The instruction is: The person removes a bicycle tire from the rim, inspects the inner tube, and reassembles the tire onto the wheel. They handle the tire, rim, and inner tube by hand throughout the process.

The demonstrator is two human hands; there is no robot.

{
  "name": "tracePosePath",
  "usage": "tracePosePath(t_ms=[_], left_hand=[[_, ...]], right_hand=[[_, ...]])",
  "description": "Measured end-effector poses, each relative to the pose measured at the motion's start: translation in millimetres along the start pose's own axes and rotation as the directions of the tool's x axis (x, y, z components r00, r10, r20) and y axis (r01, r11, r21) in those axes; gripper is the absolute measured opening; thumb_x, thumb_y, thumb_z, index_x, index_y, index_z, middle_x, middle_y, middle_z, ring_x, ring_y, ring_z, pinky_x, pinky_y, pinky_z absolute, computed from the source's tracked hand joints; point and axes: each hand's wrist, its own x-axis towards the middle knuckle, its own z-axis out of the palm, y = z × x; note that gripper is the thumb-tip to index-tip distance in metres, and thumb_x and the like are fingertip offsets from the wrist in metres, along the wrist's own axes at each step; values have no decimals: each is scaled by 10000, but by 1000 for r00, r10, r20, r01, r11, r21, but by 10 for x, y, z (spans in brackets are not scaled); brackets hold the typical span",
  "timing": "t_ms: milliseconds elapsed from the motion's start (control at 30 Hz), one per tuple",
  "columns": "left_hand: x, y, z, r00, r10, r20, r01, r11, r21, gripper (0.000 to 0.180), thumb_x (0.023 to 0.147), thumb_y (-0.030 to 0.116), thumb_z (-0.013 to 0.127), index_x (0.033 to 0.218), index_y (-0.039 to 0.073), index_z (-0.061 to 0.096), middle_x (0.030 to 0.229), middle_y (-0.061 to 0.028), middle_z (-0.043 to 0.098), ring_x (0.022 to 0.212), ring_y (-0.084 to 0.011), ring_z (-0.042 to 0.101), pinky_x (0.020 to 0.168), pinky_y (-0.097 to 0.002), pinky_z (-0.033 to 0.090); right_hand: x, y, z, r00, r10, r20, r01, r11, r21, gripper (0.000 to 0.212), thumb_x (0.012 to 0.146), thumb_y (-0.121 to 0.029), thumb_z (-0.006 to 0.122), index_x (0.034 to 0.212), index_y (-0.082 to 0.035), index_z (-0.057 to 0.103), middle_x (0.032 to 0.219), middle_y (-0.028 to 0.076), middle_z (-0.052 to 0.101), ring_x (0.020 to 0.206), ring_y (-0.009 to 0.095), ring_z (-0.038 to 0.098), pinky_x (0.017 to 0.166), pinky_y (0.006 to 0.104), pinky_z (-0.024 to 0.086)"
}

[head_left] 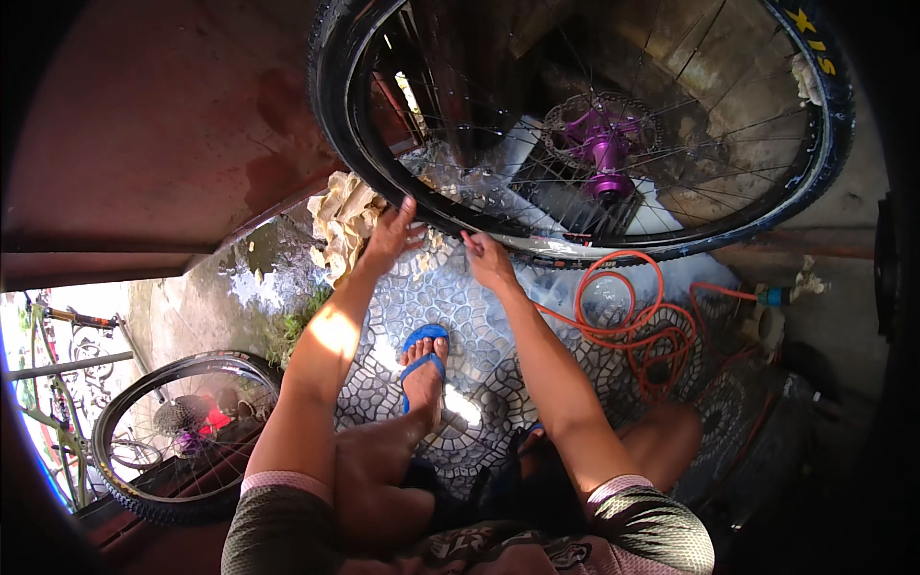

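Note:
A large bicycle wheel [606, 158] with a black tire [335, 125], thin spokes and a purple hub fills the upper part of the view. White wet residue coats part of its lower rim. At the tire's lower left edge, my left hand [391, 238] touches it with the fingers apart. My right hand [487, 257] is at the bottom of the tire, its fingers curled in. A small reddish tip shows at those fingers, too small to name.
Crumpled pale sheets [343, 218] lie left of my left hand. A coiled orange hose [661, 331] rests on the patterned stone floor [479, 383] to the right. Another bicycle wheel [187, 431] leans at lower left, near a green bicycle frame [67, 422]. A reddish-brown panel [163, 125] stands at left.

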Motion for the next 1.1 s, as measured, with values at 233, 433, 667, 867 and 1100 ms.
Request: tracePosePath(t_ms=[233, 433, 667, 867, 1100], left_hand=[[-521, -894, 479, 928, -271, 254, 358, 837, -415, 491, 1087, 448, 409, 1356, 68, 566, 1304, -147, 684, 1183, -316, 672, 1020, -544, 537], [-476, -869, 366, 950, -282, 133, 299, 945, -133, 353, 1087, 306, 442, 1211, 9, 588, 856, -92, 633, 690, -237, 666, 712, -444, 622], [-367, -777, 1008, 831, 88, 549, -541, 352, 764, 321, 1048, 173, 461, 1198, -37, 652, 969, -253, 682, 819, -383, 727, 737, -514, 616], [-335, -71, 1712, 926, 167, 338, -337, -38, 941, 331, 996, 156, 553, 1239, -29, 681, 1218, -234, 673, 1070, -385, 726, 839, -495, 621], [-24, -548, 1097, 905, 55, 422, -420, -52, 906, 262, 937, 102, 580, 1138, 51, 740, 1307, -194, 651, 1031, -414, 730, 899, -489, 600]], right_hand=[[-336, -383, 513, 956, -282, -78, 263, 945, -197, 163, 879, -79, 685, 1038, -52, 709, 1071, 203, 685, 935, 404, 662, 885, 469, 539], [-109, -205, -34, 961, -272, 53, 244, 922, 302, 283, 880, -145, 748, 1156, -82, 736, 1113, 183, 748, 998, 327, 733, 888, 413, 579], [-123, 298, -1684, 978, 111, -179, -210, 448, -869, 383, 934, -404, 588, 1082, -124, 803, 1162, 109, 757, 1186, 268, 673, 1070, 504, 418], [431, 495, -709, 975, 220, 13, -151, 707, -691, 371, 925, -376, 599, 1065, -93, 795, 1134, 201, 758, 1112, 375, 714, 960, 503, 534], [180, 353, -936, 941, 288, 180, -122, 780, -613, 465, 883, -434, 711, 1224, -119, 739, 1220, 168, 737, 1156, 346, 701, 1000, 472, 550]])
